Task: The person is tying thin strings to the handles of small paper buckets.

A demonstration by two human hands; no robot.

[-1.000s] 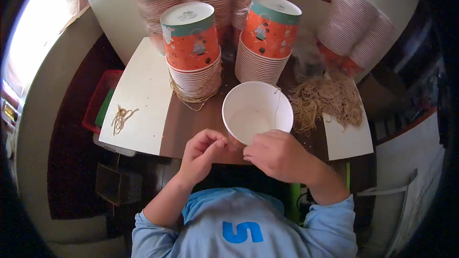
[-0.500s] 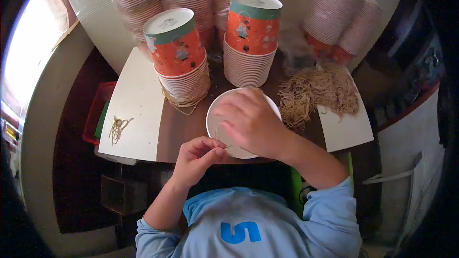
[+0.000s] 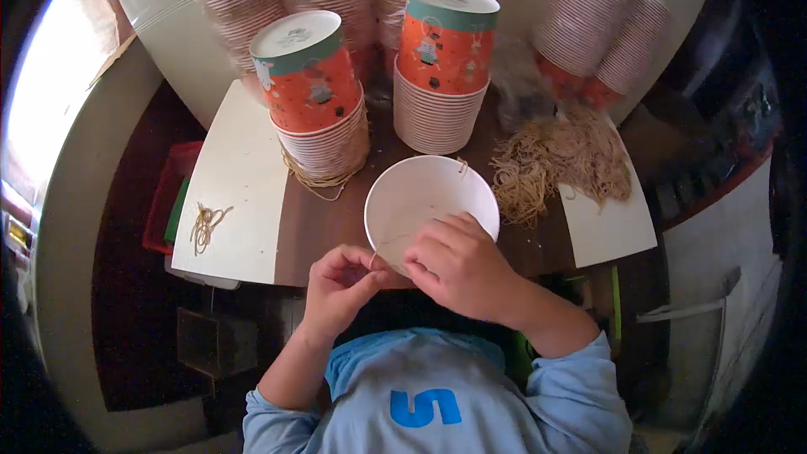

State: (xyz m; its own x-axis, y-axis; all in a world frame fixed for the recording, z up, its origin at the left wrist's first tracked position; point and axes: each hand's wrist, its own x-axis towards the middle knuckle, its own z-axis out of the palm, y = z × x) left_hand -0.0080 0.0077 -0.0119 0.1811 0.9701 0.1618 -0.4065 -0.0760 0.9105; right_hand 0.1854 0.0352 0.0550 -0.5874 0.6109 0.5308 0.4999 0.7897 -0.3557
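An open paper bucket (image 3: 408, 193), white inside, stands at the table's front edge before me. A piece of tan cord is knotted at its far right rim. At the near left rim, my left hand (image 3: 340, 284) pinches a thin cord (image 3: 392, 243) between thumb and forefinger. My right hand (image 3: 458, 265) is closed at the near rim, fingers curled, with the cord running toward its fingertips. What lies inside those fingertips is mostly hidden.
Two stacks of upturned orange and green buckets (image 3: 309, 88) (image 3: 444, 42) stand behind. Cords loop round the left stack's base. A tangled cord pile (image 3: 563, 164) lies at right, a small cord bundle (image 3: 206, 227) at left. Plastic-wrapped bucket stacks (image 3: 584, 21) line the back.
My right hand has come down and toward me, from above the bucket to its near right rim, uncovering the inside and the far knot. My left hand has shifted slightly left, still pinching the cord.
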